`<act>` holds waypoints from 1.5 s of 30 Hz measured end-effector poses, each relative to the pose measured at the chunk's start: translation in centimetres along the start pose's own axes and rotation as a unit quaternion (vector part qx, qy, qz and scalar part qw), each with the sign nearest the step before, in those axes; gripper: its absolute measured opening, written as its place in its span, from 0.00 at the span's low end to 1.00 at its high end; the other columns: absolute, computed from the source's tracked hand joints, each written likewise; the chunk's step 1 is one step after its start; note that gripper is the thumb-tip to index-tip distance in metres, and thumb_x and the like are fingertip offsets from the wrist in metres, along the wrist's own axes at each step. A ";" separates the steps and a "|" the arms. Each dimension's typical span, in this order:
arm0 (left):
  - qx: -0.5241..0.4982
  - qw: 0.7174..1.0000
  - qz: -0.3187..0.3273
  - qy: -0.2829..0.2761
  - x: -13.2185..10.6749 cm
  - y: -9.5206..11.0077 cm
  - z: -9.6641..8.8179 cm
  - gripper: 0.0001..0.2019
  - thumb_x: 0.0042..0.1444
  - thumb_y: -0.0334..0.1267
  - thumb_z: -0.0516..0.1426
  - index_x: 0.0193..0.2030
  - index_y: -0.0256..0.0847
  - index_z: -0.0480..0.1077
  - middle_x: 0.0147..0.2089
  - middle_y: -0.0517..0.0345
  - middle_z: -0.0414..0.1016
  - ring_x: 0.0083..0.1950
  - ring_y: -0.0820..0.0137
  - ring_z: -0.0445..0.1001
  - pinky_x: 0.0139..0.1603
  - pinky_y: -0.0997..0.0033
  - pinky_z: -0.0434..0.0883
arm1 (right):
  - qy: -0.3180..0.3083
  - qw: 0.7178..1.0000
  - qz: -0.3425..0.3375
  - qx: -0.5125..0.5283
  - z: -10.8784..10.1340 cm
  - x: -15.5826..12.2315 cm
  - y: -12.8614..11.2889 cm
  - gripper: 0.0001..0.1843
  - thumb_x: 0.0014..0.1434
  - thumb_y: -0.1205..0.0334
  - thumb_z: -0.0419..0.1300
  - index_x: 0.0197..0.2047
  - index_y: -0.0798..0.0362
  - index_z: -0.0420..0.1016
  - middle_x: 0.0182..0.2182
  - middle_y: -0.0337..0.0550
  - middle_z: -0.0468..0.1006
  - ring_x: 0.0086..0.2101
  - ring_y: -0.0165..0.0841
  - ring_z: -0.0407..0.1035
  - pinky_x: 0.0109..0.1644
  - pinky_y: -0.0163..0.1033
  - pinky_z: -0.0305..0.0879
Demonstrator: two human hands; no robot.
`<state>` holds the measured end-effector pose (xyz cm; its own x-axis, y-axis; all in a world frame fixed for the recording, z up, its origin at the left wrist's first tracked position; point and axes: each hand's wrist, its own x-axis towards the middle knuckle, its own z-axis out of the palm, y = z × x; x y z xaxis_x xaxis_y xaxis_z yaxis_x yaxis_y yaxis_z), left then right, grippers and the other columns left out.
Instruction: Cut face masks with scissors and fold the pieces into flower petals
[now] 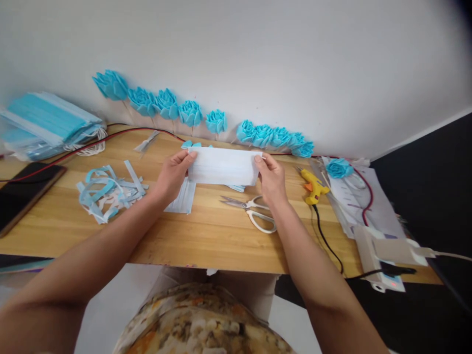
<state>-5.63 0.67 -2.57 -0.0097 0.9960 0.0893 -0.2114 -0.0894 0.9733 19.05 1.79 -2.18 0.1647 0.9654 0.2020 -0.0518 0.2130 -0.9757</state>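
A face mask [223, 166], its pale side toward me, is stretched flat between my two hands above the table. My left hand [176, 169] pinches its left end, thumb in front. The right end is gripped by my right hand [271, 177] between thumb and fingers. Under the held mask, another pale pleated piece [181, 197] lies partly covered on the wood, and bits of blue material [193, 144] show behind its top edge. Scissors with white handles [254, 209] rest with blades a little apart just below, close to my right wrist.
Blue flowers on sticks [191, 113] lean along the wall. Stacked masks [55, 120], a phone [25, 191] and cut strips [110, 191] are at left. A yellow glue gun [312, 186], papers [376, 196] and a power strip [379, 258] with cables occupy the right.
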 end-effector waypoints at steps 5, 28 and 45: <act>0.017 1.000 -0.005 -0.019 0.0 -0.1 -0.1 0.12 0.58 0.49 0.63 0.36 0.42 0.78 0.30 0.60 0.75 0.31 0.70 0.70 0.33 0.71 0.66 | 0.029 0.999 -0.011 -0.042 -0.3 0.1 0.1 0.20 0.51 0.42 0.67 0.37 0.50 0.83 0.33 0.38 0.82 0.36 0.34 0.73 0.38 0.36 0.69; 0.091 0.996 -0.014 0.010 0.0 0.7 0.2 0.13 0.49 0.47 0.68 0.27 0.41 0.76 0.25 0.62 0.72 0.26 0.74 0.65 0.27 0.73 0.61 | 0.006 1.000 0.008 0.012 0.0 -0.1 -0.3 0.31 0.56 0.29 0.59 0.31 0.52 0.80 0.26 0.41 0.79 0.27 0.33 0.72 0.30 0.36 0.67; 0.100 0.994 -0.044 0.005 -0.1 1.2 0.6 0.16 0.43 0.51 0.68 0.25 0.39 0.76 0.23 0.60 0.71 0.24 0.74 0.65 0.25 0.74 0.63 | 0.056 0.997 -0.020 -0.051 0.0 -0.1 -0.8 0.23 0.50 0.39 0.67 0.26 0.52 0.73 0.22 0.33 0.65 0.26 0.27 0.56 0.31 0.34 0.55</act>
<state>-5.25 0.42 -1.31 -0.0097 1.0000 0.0011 -0.0140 -0.0012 0.9999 19.06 1.50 -1.44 0.2735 0.9327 0.2351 0.0566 0.2283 -0.9719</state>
